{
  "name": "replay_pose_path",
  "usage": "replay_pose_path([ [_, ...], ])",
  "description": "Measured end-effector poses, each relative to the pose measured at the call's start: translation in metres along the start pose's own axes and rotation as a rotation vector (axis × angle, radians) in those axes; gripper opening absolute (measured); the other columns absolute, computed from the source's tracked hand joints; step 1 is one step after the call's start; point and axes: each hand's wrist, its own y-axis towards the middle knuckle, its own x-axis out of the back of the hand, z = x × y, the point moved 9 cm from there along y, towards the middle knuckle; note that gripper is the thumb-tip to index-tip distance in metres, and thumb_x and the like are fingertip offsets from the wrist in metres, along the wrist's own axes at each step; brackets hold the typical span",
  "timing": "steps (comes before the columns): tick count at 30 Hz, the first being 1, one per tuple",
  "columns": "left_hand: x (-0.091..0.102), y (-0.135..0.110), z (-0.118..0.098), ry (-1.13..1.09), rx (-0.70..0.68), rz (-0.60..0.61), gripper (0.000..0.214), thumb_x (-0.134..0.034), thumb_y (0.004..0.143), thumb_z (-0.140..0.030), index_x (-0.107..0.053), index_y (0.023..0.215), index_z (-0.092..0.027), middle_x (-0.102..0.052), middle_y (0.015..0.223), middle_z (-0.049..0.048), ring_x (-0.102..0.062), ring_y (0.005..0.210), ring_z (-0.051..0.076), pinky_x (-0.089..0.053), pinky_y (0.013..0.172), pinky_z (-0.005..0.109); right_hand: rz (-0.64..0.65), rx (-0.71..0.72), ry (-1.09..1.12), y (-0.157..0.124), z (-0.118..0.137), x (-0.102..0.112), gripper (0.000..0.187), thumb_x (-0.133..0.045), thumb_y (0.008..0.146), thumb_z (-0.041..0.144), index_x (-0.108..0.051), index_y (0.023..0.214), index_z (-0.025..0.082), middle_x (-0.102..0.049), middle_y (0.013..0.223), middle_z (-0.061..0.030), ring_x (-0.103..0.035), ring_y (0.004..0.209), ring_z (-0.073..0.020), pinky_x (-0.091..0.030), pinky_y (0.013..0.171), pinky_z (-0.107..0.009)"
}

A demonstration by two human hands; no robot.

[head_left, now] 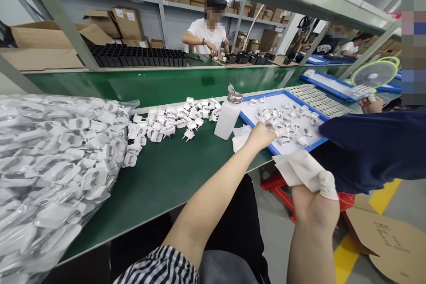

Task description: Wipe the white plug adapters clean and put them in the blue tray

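My left hand [263, 136] reaches over the near left side of a blue-rimmed tray [244, 114], its fingers curled together and a little blurred. Whatever its fingertips hold blends in with the small white plastic plug housings [293, 120] scattered on the tray's white bottom. Lower down, off the table edge, my right hand [314, 206] grips a folded white cloth [297, 166]; its thumb wears a white finger cot [328, 185]. Left of the tray stands a translucent pump bottle [228, 117] with a metal top, beside another white cloth [240, 138].
A large clear bag [66, 159] of white housings covers the table's left. A loose pile of housings [173, 120] lies on the green tabletop [166, 177]. A co-worker's dark sleeve [372, 142] is close on my right, above a red stool [281, 191]. Another person [208, 33] works opposite.
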Motion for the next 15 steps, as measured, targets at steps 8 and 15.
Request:
replay_pose_path([
  [8,0.028,-0.093,0.032,-0.102,0.014,-0.027,0.048,-0.032,0.082,-0.051,-0.062,0.070,-0.015,-0.065,0.074,0.0076,-0.061,0.079,0.023,-0.047,0.070,0.033,0.434,-0.162,-0.177,-0.029,-0.039,-0.030,0.034,-0.058,0.072,0.045,-0.069,0.089,0.018,-0.065,0.103,-0.0118,-0.056,0.103,-0.0291,-0.041,0.092,-0.047],
  [15,0.051,-0.136,0.054,-0.336,0.056,0.036,0.039,-0.048,0.075,-0.053,-0.060,0.078,-0.016,-0.064,0.077,0.0048,-0.059,0.075,0.017,-0.046,0.071,0.027,0.799,-0.109,-0.307,-0.074,-0.057,-0.073,0.038,-0.049,0.080,0.042,-0.056,0.114,0.026,-0.041,0.134,-0.0067,-0.041,0.120,-0.0256,-0.033,0.100,-0.044],
])
